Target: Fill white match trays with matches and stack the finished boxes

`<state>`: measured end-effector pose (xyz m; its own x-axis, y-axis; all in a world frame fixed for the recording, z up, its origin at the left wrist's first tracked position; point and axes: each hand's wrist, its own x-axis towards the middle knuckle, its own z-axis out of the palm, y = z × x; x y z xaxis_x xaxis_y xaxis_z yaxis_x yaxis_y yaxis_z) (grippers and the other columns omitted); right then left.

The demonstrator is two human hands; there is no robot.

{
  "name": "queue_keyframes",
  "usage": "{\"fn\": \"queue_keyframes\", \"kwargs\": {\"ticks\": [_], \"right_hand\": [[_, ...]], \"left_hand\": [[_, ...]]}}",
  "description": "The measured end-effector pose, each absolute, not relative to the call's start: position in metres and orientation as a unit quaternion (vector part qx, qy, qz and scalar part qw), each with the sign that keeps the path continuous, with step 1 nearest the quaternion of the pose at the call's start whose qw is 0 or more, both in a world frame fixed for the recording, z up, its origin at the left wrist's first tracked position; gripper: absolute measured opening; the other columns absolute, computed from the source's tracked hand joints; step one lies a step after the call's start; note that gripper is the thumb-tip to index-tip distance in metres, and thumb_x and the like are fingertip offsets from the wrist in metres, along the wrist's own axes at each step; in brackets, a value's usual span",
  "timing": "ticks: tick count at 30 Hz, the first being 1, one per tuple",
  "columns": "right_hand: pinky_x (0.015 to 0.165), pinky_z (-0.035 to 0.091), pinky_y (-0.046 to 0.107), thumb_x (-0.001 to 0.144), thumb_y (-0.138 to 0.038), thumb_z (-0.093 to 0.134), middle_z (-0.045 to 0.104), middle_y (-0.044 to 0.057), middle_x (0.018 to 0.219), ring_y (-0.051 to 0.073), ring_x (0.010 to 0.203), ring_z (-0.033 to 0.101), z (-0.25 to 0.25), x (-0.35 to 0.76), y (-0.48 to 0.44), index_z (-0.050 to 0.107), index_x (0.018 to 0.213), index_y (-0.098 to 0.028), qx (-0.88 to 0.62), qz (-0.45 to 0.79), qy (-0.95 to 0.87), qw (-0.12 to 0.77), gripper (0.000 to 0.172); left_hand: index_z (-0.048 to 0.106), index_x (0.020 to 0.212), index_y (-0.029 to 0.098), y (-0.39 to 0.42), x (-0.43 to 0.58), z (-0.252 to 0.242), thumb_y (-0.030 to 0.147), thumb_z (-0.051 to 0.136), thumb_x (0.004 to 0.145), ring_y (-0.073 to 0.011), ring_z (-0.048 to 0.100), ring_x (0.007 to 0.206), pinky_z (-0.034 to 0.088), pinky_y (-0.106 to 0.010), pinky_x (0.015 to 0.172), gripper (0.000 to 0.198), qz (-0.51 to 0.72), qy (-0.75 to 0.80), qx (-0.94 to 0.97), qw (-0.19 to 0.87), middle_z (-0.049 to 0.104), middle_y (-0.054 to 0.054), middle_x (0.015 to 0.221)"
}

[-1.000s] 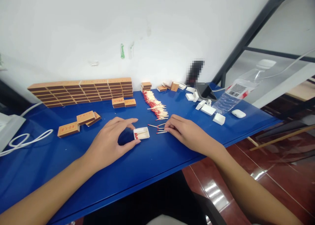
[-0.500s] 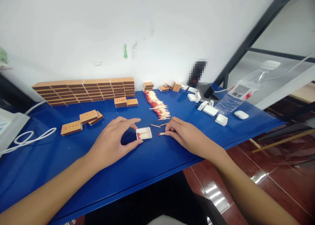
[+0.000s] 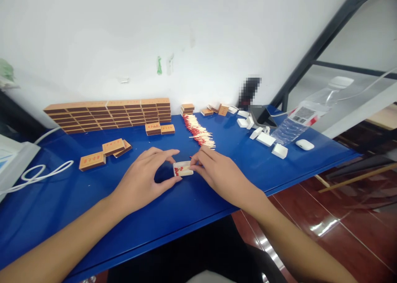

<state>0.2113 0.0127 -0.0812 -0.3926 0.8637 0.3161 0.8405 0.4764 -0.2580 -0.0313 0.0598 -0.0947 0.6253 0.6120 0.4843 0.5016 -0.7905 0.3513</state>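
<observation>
A small white matchbox tray (image 3: 183, 173) lies on the blue table with several red-headed matches (image 3: 180, 170) in it. My left hand (image 3: 145, 171) holds the tray's left end, its thumb at the near corner and a fingertip at the far corner, with the index finger raised. Over the tray's right end, my right hand (image 3: 214, 167) pinches matches, their heads pointing left above those inside; how many cannot be made out. Just beyond my right hand lies a long heap of loose matches (image 3: 198, 130), heads mostly to the left.
A wall of stacked matchboxes (image 3: 111, 115) stands at the back left, with loose matchboxes (image 3: 92, 161) nearer. White trays (image 3: 265, 139), a plastic bottle (image 3: 297, 117) and a white earphone case (image 3: 304, 144) are on the right. A white cable (image 3: 46, 175) loops at left.
My right hand has moved left from the table beside the tray to its right end, carrying the pinched matches over it. My left hand stays at the tray.
</observation>
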Motion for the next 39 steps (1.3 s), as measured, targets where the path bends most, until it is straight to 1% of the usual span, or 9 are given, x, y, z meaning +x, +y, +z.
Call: {"fn": "queue_keyframes", "kwargs": {"ticks": [3, 7, 10, 15, 19, 24, 31, 34, 39], "right_hand": [[0.073, 0.052, 0.034, 0.107, -0.024, 0.056, 0.067, 0.008, 0.104, 0.022, 0.09, 0.066, -0.084, 0.205, 0.014, 0.065, 0.105, -0.017, -0.498, 0.019, -0.845, 0.192, 0.012], [0.079, 0.052, 0.032, 0.107, -0.024, 0.058, 0.068, 0.005, 0.105, 0.02, 0.091, 0.066, -0.082, 0.223, 0.015, 0.067, 0.106, -0.022, -0.49, 0.076, -0.824, 0.273, 0.01], [0.077, 0.051, 0.032, 0.105, -0.025, 0.061, 0.066, 0.005, 0.103, 0.018, 0.085, 0.064, -0.082, 0.248, 0.02, 0.069, 0.105, -0.023, -0.514, 0.085, -0.795, 0.309, 0.008], [0.077, 0.049, 0.033, 0.103, -0.027, 0.063, 0.063, 0.005, 0.103, 0.019, 0.085, 0.063, -0.088, 0.275, 0.031, 0.069, 0.102, -0.022, -0.552, 0.093, -0.793, 0.24, 0.007], [0.075, 0.047, 0.033, 0.106, -0.027, 0.056, 0.061, 0.005, 0.097, 0.02, 0.083, 0.061, -0.09, 0.273, 0.033, 0.063, 0.094, -0.021, -0.561, 0.095, -0.796, 0.206, 0.016], [0.077, 0.048, 0.034, 0.106, -0.025, 0.055, 0.064, 0.006, 0.102, 0.021, 0.087, 0.063, -0.091, 0.251, 0.033, 0.062, 0.096, -0.021, -0.585, 0.065, -0.775, 0.23, 0.013], [0.076, 0.048, 0.034, 0.104, -0.025, 0.059, 0.065, 0.006, 0.102, 0.021, 0.087, 0.063, -0.086, 0.24, 0.037, 0.063, 0.1, -0.021, -0.568, 0.066, -0.793, 0.21, 0.007], [0.078, 0.048, 0.034, 0.105, -0.022, 0.055, 0.064, 0.006, 0.102, 0.02, 0.085, 0.063, -0.085, 0.252, 0.043, 0.065, 0.103, -0.02, -0.571, 0.047, -0.79, 0.221, 0.01], [0.079, 0.049, 0.034, 0.104, -0.02, 0.055, 0.06, 0.008, 0.106, 0.021, 0.087, 0.063, -0.085, 0.262, 0.055, 0.068, 0.106, -0.02, -0.553, 0.02, -0.814, 0.179, 0.012]], "left_hand": [[0.055, 0.145, 0.026, 0.06, -0.031, -0.095, 0.038, 0.077, 0.095, -0.0242, 0.066, 0.111, 0.054, -0.04, 0.1, 0.056, 0.3, 0.309, 0.898, 0.088, 0.075, -0.002, 0.115], [0.054, 0.146, 0.027, 0.06, -0.031, -0.095, 0.038, 0.077, 0.094, -0.0237, 0.066, 0.111, 0.054, -0.041, 0.101, 0.058, 0.299, 0.309, 0.899, 0.089, 0.075, -0.002, 0.114], [0.053, 0.147, 0.027, 0.06, -0.032, -0.096, 0.037, 0.078, 0.094, -0.0231, 0.065, 0.112, 0.054, -0.041, 0.102, 0.059, 0.295, 0.307, 0.9, 0.096, 0.075, -0.002, 0.115], [0.053, 0.148, 0.028, 0.059, -0.033, -0.097, 0.038, 0.077, 0.095, -0.0226, 0.065, 0.113, 0.055, -0.041, 0.101, 0.059, 0.288, 0.313, 0.899, 0.102, 0.075, -0.001, 0.116], [0.054, 0.147, 0.027, 0.059, -0.032, -0.095, 0.038, 0.077, 0.095, -0.024, 0.066, 0.114, 0.054, -0.042, 0.102, 0.058, 0.292, 0.312, 0.899, 0.096, 0.075, -0.002, 0.117], [0.055, 0.146, 0.027, 0.06, -0.031, -0.095, 0.039, 0.075, 0.095, -0.0249, 0.066, 0.113, 0.054, -0.042, 0.102, 0.056, 0.294, 0.309, 0.9, 0.094, 0.076, -0.003, 0.116], [0.054, 0.147, 0.028, 0.059, -0.031, -0.096, 0.038, 0.076, 0.096, -0.0244, 0.066, 0.113, 0.055, -0.043, 0.102, 0.057, 0.294, 0.309, 0.9, 0.096, 0.075, -0.003, 0.116], [0.054, 0.147, 0.027, 0.059, -0.031, -0.096, 0.036, 0.076, 0.096, -0.024, 0.066, 0.112, 0.054, -0.043, 0.102, 0.056, 0.297, 0.301, 0.901, 0.095, 0.075, -0.003, 0.116], [0.054, 0.147, 0.026, 0.059, -0.031, -0.096, 0.035, 0.076, 0.095, -0.0238, 0.066, 0.112, 0.054, -0.042, 0.101, 0.057, 0.295, 0.297, 0.904, 0.09, 0.075, -0.003, 0.116]]}}
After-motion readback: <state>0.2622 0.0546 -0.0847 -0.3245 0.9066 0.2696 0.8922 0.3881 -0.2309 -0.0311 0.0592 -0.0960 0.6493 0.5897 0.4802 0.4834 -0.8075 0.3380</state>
